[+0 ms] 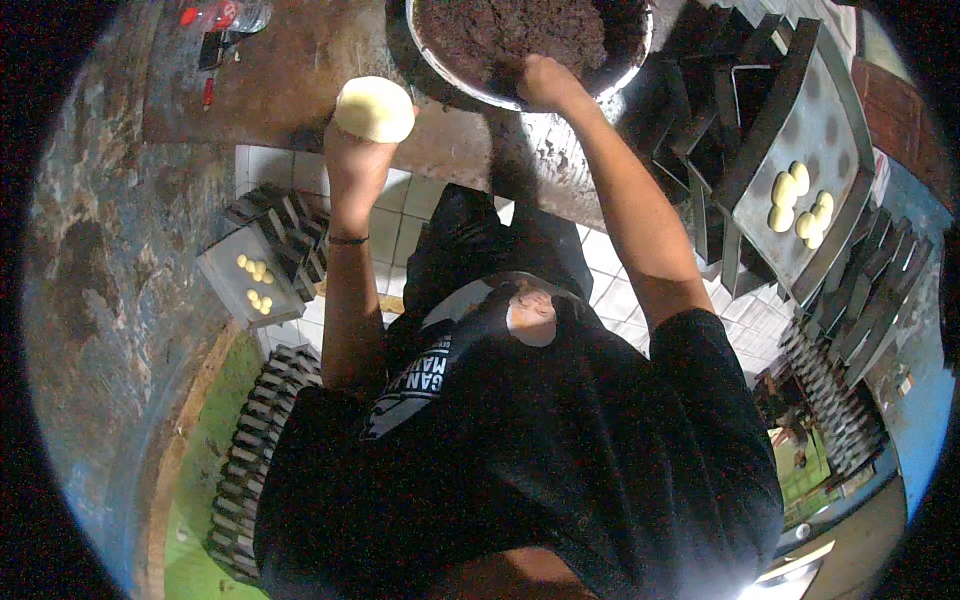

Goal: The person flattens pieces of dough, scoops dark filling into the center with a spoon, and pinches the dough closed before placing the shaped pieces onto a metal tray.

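Note:
A flattened round of pale yellow dough (374,108) rests on my left hand (358,178), which is raised above the worktable's near edge. The hand supports it from below, its fingers mostly covered by the dough. At the far middle stands a wide bowl (446,80) with a light rim, holding dark brown crumbly filling (485,35). My right hand (548,84) is closed at the bowl's near side, over the rim and against the filling. Its fingertips are turned away, so what they grip is hidden.
On the right, a metal tray (765,235) bears several dough pieces (785,190) atop stacked trays. Another tray (228,268) with small dough pieces (256,270) is at left. A red-labelled plastic bottle (225,15) and a dark phone-like object (212,48) lie on the worktable (290,60).

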Motion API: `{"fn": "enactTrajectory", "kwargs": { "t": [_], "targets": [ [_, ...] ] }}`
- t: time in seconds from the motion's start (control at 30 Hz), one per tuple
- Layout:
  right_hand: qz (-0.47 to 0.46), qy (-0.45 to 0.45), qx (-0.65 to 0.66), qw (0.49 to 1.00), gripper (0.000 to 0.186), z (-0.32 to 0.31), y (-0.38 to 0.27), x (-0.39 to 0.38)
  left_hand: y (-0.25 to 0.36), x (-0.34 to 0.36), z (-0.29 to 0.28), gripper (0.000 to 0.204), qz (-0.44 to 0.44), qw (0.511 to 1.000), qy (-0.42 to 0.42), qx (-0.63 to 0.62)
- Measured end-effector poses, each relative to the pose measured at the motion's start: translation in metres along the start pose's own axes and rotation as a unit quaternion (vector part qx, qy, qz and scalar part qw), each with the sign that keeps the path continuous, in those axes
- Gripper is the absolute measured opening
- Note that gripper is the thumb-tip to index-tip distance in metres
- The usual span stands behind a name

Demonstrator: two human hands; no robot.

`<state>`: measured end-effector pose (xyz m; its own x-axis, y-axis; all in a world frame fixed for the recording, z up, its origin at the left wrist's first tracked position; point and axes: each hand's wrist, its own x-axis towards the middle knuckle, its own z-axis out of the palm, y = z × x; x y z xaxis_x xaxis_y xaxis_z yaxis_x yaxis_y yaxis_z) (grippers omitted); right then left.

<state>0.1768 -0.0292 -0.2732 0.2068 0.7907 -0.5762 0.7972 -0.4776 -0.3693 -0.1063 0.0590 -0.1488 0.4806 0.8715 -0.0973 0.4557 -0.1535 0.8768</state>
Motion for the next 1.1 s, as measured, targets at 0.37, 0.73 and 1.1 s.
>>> {"fn": "enactTrajectory", "kwargs": {
  "t": [0.37,0.73,1.1],
  "targets": [
    [-0.273,0.196,0.27,0.903,0.032,-0.096,-0.063,-0.127,0.008,0.029,0.029,0.047,0.05,0.996,-0.074,-0.018],
    [-0.174,0.378,0.067,0.907,0.068,-0.071,-0.091,-0.19,0.069,0.043,0.038,0.041,0.198,0.976,-0.083,0.041],
    [0.094,0.176,0.148,0.969,0.037,0.121,0.072,-0.205,0.064,0.038,0.061,0.04,0.18,0.957,-0.226,0.018]
  ]
}}
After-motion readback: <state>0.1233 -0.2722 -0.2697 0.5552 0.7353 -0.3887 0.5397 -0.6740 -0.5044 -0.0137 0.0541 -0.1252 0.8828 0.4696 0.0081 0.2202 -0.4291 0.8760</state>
